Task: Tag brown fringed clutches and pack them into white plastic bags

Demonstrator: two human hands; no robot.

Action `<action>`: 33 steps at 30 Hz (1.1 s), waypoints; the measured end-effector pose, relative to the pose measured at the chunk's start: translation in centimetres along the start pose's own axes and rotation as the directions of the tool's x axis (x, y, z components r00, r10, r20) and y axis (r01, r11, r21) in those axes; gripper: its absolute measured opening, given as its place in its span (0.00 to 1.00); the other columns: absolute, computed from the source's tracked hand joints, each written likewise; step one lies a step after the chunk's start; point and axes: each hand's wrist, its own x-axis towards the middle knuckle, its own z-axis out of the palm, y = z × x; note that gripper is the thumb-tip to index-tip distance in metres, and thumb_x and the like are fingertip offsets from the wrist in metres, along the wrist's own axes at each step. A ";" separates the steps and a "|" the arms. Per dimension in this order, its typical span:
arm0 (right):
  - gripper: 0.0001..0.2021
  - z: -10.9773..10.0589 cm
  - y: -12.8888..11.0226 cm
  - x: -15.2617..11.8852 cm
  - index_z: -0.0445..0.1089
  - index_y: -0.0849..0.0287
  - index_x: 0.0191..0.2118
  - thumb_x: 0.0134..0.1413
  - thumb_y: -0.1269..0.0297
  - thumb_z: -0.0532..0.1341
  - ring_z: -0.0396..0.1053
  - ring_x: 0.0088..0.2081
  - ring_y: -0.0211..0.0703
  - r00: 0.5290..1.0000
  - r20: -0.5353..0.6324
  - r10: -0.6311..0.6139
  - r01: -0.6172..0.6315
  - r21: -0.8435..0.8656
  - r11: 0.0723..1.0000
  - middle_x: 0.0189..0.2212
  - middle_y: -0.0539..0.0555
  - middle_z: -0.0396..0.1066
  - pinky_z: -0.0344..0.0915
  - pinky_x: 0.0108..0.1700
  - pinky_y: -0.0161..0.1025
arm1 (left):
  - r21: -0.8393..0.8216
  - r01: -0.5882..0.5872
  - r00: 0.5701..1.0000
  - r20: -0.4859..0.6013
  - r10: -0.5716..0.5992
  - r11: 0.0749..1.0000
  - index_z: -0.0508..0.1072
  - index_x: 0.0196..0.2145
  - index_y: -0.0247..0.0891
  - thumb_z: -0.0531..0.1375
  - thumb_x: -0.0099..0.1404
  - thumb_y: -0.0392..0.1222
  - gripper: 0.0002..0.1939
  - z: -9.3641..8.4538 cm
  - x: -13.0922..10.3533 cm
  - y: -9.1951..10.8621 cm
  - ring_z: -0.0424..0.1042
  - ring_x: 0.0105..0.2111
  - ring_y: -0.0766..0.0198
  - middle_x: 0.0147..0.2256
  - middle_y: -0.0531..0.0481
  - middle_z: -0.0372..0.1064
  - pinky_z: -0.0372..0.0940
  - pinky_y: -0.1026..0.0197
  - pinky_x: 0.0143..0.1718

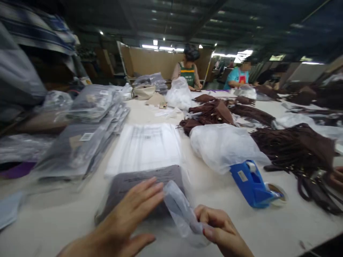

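A dark grey-brown item in a clear plastic bag [115,185] lies flat on the white table in front of me. Over its near side my left hand [131,210] is spread, fingers stretched out; whether it presses on the bag is unclear. My right hand [218,226] pinches the bag's loose plastic flap [179,210] at the lower right, drawing it out from the item. Just behind the bag sits a stack of white plastic bags [147,142] with printed lines. To the right stands a blue tape dispenser [250,184] with a tape roll.
Bagged grey goods [72,146] are stacked on the left. Brown fringed bags [292,150] and a crumpled clear plastic heap [225,144] lie on the right. A co-worker's hand [338,178] shows at the right edge. Across the table, a person in a green apron [187,75] works.
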 end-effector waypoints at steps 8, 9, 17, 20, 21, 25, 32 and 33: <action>0.14 1.6 -0.4 1.3 0.66 0.59 0.23 0.44 0.54 0.64 0.62 0.30 0.39 0.995 -0.091 0.042 -0.027 0.155 0.987 0.27 0.52 0.67 0.58 0.33 0.35 | -0.344 0.139 0.989 0.088 -0.115 0.929 0.70 0.32 0.34 0.47 0.62 0.34 0.13 4.2 3.8 0.1 0.68 0.29 0.62 0.27 0.47 0.69 0.61 0.60 0.33; 0.14 1.9 0.1 1.3 0.69 0.58 0.28 0.42 0.52 0.65 0.65 0.32 0.42 0.987 -0.156 0.042 -0.001 0.253 0.967 0.30 0.53 0.69 0.60 0.34 0.36 | -0.415 0.283 0.959 0.129 -0.252 0.865 0.70 0.31 0.35 0.47 0.63 0.38 0.13 4.5 3.7 0.1 0.67 0.28 0.63 0.26 0.49 0.68 0.60 0.61 0.31; 0.13 7.4 4.7 2.8 0.74 0.51 0.35 0.40 0.57 0.68 0.68 0.46 0.47 0.908 -0.397 0.131 0.092 0.496 0.863 0.37 0.52 0.75 0.63 0.51 0.47 | -0.598 0.570 0.800 0.248 -0.546 0.563 0.61 0.20 0.37 0.50 0.58 0.42 0.11 5.4 3.2 0.8 0.57 0.23 0.68 0.20 0.56 0.56 0.51 0.65 0.25; 0.12 8.2 4.6 3.6 0.74 0.52 0.35 0.40 0.60 0.67 0.70 0.44 0.45 0.863 -0.472 0.181 0.111 0.526 0.843 0.37 0.50 0.75 0.65 0.50 0.45 | -0.521 0.621 0.762 0.226 -0.607 0.586 0.61 0.19 0.37 0.50 0.58 0.39 0.11 5.3 2.9 0.7 0.58 0.21 0.68 0.19 0.57 0.56 0.49 0.65 0.24; 0.13 8.2 4.5 3.8 0.74 0.53 0.36 0.39 0.62 0.68 0.70 0.43 0.45 0.868 -0.455 0.200 0.093 0.543 0.835 0.38 0.50 0.75 0.66 0.49 0.44 | -0.494 0.645 0.743 0.230 -0.628 0.583 0.61 0.19 0.37 0.51 0.58 0.39 0.11 5.3 2.8 0.6 0.57 0.21 0.69 0.18 0.57 0.56 0.48 0.65 0.24; 0.12 8.5 4.5 4.5 0.75 0.56 0.34 0.37 0.66 0.69 0.72 0.37 0.39 0.857 -0.411 0.310 0.036 0.649 0.760 0.34 0.50 0.76 0.69 0.44 0.36 | -0.466 0.670 0.731 0.278 -0.624 0.578 0.60 0.18 0.37 0.51 0.59 0.37 0.12 5.1 2.3 0.6 0.57 0.20 0.69 0.18 0.57 0.55 0.49 0.65 0.23; 0.07 4.6 4.6 2.1 0.75 0.59 0.31 0.39 0.68 0.68 0.73 0.34 0.33 0.641 -0.672 0.370 0.188 0.605 0.774 0.31 0.48 0.76 0.70 0.42 0.30 | -0.162 0.433 0.882 0.277 -0.380 0.887 0.64 0.40 0.36 0.65 0.53 0.43 0.19 5.0 -3.8 3.0 0.64 0.37 0.56 0.37 0.47 0.66 0.59 0.55 0.39; 0.08 3.7 4.5 1.5 0.75 0.59 0.30 0.38 0.68 0.68 0.73 0.34 0.33 0.601 -0.722 0.342 0.215 0.559 0.801 0.30 0.48 0.76 0.70 0.42 0.29 | -0.103 0.376 0.889 0.318 -0.328 0.921 0.64 0.39 0.36 0.66 0.51 0.41 0.20 5.2 -5.1 3.4 0.64 0.37 0.55 0.38 0.47 0.66 0.59 0.54 0.39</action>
